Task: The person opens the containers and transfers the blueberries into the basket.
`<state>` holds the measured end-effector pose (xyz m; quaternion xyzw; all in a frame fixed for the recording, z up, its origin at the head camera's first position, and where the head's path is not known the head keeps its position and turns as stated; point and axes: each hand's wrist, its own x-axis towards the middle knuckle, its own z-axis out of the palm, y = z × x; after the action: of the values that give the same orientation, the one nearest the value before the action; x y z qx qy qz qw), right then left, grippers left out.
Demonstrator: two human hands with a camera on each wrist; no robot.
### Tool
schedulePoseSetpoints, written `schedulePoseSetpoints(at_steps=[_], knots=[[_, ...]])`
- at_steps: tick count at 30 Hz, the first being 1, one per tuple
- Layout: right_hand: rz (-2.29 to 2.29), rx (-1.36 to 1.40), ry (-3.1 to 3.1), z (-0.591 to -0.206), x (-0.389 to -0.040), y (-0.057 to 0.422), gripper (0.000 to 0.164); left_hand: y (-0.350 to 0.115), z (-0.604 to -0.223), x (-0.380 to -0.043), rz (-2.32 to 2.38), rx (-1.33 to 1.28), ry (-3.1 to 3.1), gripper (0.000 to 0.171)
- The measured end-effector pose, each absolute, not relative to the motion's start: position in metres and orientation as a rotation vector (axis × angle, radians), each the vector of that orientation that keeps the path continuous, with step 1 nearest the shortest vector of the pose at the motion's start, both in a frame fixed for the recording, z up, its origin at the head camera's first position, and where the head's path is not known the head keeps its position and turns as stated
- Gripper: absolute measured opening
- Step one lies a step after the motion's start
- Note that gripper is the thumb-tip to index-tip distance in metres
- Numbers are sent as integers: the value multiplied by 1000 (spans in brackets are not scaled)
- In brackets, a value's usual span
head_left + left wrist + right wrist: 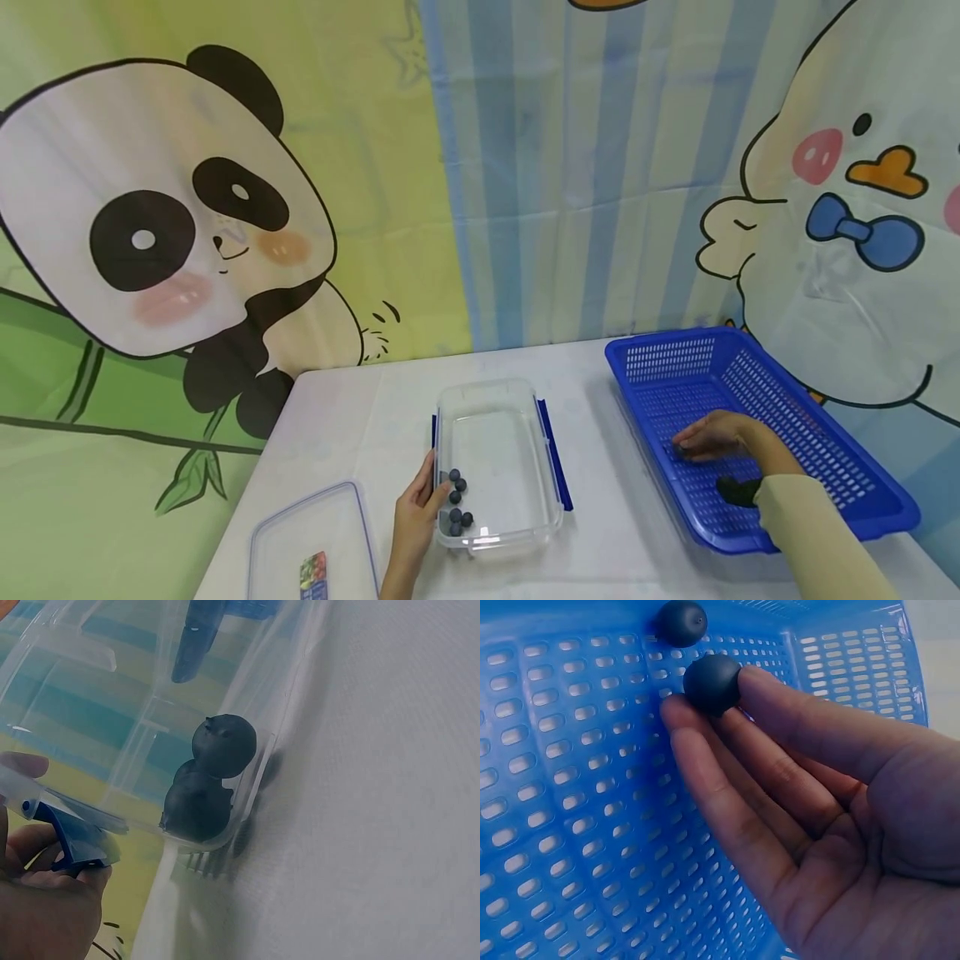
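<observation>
A clear plastic food container (498, 462) with blue side latches stands at the middle of the table. My left hand (416, 504) grips its left wall, thumb over the rim and fingers by a blue latch (79, 836). Several dark blueberries (455, 497) lie inside along the container's left side, towards the near corner. Over at the right, my right hand (716, 435) reaches into a blue plastic basket (663, 400). Between thumb and fingertips it pinches one blueberry (714, 684). Another blueberry (681, 622) rests in the basket just beyond, apart from the fingers.
A clear lid (311, 533) with a colourful label lies on the white table (390, 408), left of the container. Behind the table hangs a curtain (525, 167) with cartoon animals. Something dark (737, 492) sits at my right wrist.
</observation>
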<state>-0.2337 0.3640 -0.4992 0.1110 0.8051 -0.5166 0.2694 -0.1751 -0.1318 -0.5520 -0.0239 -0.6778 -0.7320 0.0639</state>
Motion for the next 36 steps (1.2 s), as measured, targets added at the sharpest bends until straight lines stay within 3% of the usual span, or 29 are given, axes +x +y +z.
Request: schedulePoseSetpoints(at_steps=[9, 15, 23, 29, 36], knots=[[-1514, 206, 2087, -491, -233, 369, 28, -132, -551, -174, -2203, -69, -2060, 55], [-1634, -72, 2148, -447, -235, 348, 39, -132, -552, -175, -2163, -76, -2074, 55], [-1725, -274, 2130, -401, -230, 240, 35, -131, -553, -175, -2204, -124, -2029, 56], [-1687, -437, 1944, -422, -217, 146, 30, -130, -552, -176, -2242, -147, -2011, 55], [-1571, -419, 1887, -461, -217, 78, 18, -132, -551, -175, -2228, -109, -2053, 55]])
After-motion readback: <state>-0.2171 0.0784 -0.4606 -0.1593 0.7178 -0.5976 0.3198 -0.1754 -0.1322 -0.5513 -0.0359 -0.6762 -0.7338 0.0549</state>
